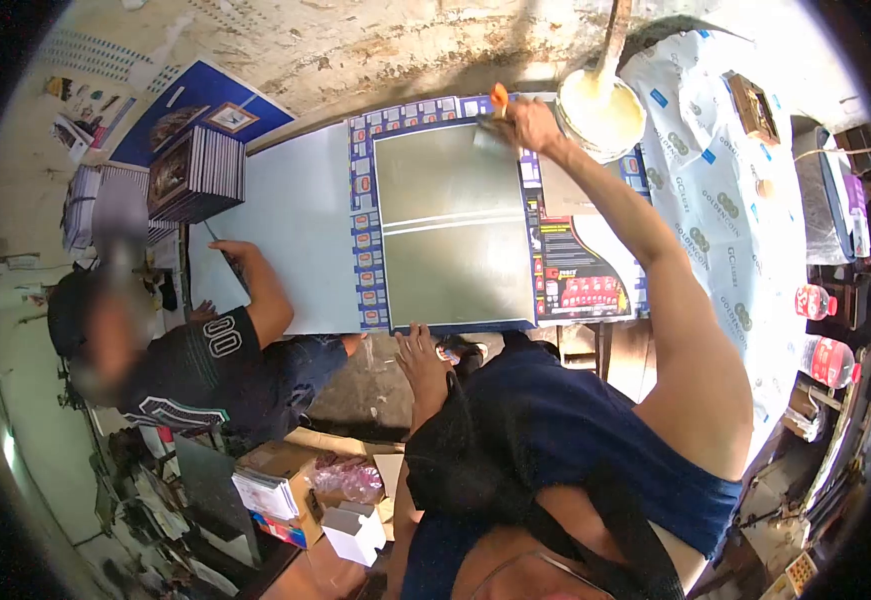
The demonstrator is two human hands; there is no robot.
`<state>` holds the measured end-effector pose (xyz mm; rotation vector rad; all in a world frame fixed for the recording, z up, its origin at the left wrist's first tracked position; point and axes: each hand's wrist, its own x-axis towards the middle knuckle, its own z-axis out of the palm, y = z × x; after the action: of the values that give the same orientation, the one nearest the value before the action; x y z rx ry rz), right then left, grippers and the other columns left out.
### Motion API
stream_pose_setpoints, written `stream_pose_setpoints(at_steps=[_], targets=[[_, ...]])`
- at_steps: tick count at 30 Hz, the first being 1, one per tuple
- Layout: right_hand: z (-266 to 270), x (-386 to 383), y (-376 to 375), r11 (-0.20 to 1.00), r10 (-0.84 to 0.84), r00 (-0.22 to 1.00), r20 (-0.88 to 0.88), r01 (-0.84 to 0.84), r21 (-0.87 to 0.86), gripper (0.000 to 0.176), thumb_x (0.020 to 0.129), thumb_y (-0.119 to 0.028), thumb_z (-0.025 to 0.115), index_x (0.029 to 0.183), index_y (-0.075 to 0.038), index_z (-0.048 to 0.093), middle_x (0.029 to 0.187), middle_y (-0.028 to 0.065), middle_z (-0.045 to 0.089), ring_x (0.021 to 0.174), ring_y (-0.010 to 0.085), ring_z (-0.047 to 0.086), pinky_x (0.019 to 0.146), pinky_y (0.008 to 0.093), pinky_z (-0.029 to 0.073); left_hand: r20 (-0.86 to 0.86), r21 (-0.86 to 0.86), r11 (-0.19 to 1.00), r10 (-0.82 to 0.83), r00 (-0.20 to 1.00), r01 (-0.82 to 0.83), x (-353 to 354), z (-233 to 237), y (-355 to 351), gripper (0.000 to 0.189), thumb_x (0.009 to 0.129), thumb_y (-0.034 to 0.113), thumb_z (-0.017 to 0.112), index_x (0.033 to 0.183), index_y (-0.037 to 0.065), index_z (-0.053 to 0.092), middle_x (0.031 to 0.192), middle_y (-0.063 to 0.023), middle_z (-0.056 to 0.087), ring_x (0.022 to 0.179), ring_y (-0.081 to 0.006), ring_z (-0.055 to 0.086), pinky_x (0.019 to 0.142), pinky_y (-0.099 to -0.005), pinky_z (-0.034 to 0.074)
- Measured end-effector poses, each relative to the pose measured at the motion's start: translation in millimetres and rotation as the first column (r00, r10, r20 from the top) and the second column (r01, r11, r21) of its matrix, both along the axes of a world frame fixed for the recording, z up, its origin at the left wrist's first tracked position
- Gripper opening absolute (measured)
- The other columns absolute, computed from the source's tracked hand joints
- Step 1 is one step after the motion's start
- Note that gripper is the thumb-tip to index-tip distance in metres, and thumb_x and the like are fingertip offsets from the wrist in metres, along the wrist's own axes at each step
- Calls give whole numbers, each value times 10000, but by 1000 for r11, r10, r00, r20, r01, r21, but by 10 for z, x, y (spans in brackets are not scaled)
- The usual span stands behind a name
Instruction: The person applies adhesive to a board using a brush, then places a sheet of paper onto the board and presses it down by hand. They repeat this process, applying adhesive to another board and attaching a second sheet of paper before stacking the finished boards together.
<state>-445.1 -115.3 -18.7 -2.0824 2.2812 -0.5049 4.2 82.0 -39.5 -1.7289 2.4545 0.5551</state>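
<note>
My right hand [533, 125] is closed around a wide flat brush [496, 132] with an orange handle end. The bristles touch the upper right corner of a grey-green sheet [455, 190] that has two pale strips across its middle. Along its near side runs a dark blue edge [465, 327]. My left hand [419, 358] rests with fingers stretched at the near left corner of that sheet. Just right of the brush stands a bucket of cream-coloured paste [603, 115], with a stick [615, 40] rising from it.
Printed paper [365, 250] and a red-and-black leaflet [583, 272] lie under the sheet. At the left a co-worker [205, 350] leans over a white board [300, 230], near stacked books [198, 175]. Printed plastic sheeting [700, 200] and bottles [830, 360] are to the right.
</note>
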Motion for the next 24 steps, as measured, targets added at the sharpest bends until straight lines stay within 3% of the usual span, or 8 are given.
stream_pose_setpoints(at_steps=[4, 8, 10, 14, 16, 18, 20, 24], targets=[[91, -216, -499, 996, -69, 997, -20, 68, -50, 372, 899, -428, 590, 1119, -135, 653, 970, 118, 686, 1038, 263, 602, 927, 440, 417, -38, -63, 998, 4, 999, -6, 39, -96, 10, 810, 688, 85, 745, 1415, 96, 389, 1500, -104, 326, 1430, -431, 201, 1096, -645, 268], [275, -59, -665, 956, 102, 948, 301, -178, 235, 265, 860, -281, 659, 1079, -133, 666, 961, 143, 697, 934, 325, 639, 839, 443, 477, -47, -45, 998, 38, 998, -40, 28, -117, 11, 806, 666, 85, 736, 1400, 79, 403, 1488, -111, 340, 1429, -437, 199, 1090, -646, 274], [454, 79, -646, 876, 450, 846, 286, -480, 41, 259, 886, -301, 656, 836, -49, 683, 791, 164, 690, 681, 295, 623, 721, 433, 499, -61, -62, 997, 44, 997, -48, 23, -161, 30, 812, 650, 91, 737, 1394, 71, 412, 1483, -118, 346, 1426, -446, 202, 1086, -646, 278], [508, 102, -1134, 991, 129, 991, 32, -128, -32, 341, 902, -368, 614, 799, -62, 719, 711, 181, 666, 677, 343, 649, 619, 417, 520, -80, -102, 993, 44, 996, -53, 43, -248, 36, 830, 622, 104, 761, 1382, 62, 430, 1486, -127, 342, 1415, -466, 214, 1089, -640, 277], [699, 255, -1249, 950, 300, 953, 39, -302, 82, 339, 911, -338, 598, 835, -29, 716, 682, 204, 650, 670, 338, 651, 655, 400, 524, -107, -52, 995, 74, 991, -80, 49, -225, 39, 824, 627, 97, 757, 1384, 61, 433, 1488, -129, 340, 1411, -471, 219, 1093, -636, 275], [982, 693, -1063, 795, 453, 728, 516, -591, 136, 275, 838, -258, 677, 849, 16, 705, 774, 207, 669, 778, 316, 659, 723, 404, 518, -159, -57, 994, 87, 983, -97, 50, -196, 67, 805, 654, 108, 755, 1388, 61, 428, 1490, -122, 339, 1415, -464, 215, 1095, -629, 280], [623, 953, -1296, 655, 614, 676, 407, -724, 216, 286, 819, -261, 722, 827, 23, 686, 889, 210, 682, 844, 333, 657, 754, 429, 513, -212, -55, 990, 114, 971, -128, 18, -193, 40, 794, 668, 117, 754, 1389, 61, 427, 1485, -119, 345, 1416, -463, 215, 1098, -625, 281], [608, 1233, -1947, 856, 460, 887, 33, -453, 250, 335, 846, -375, 660, 923, -49, 683, 965, 179, 686, 895, 352, 650, 797, 453, 514, -141, -140, 985, 76, 987, -96, 34, -251, 55, 649, 752, 71, 667, 1363, 37, 452, 1451, -130, 382, 1407, -462, 238, 1105, -599, 282]])
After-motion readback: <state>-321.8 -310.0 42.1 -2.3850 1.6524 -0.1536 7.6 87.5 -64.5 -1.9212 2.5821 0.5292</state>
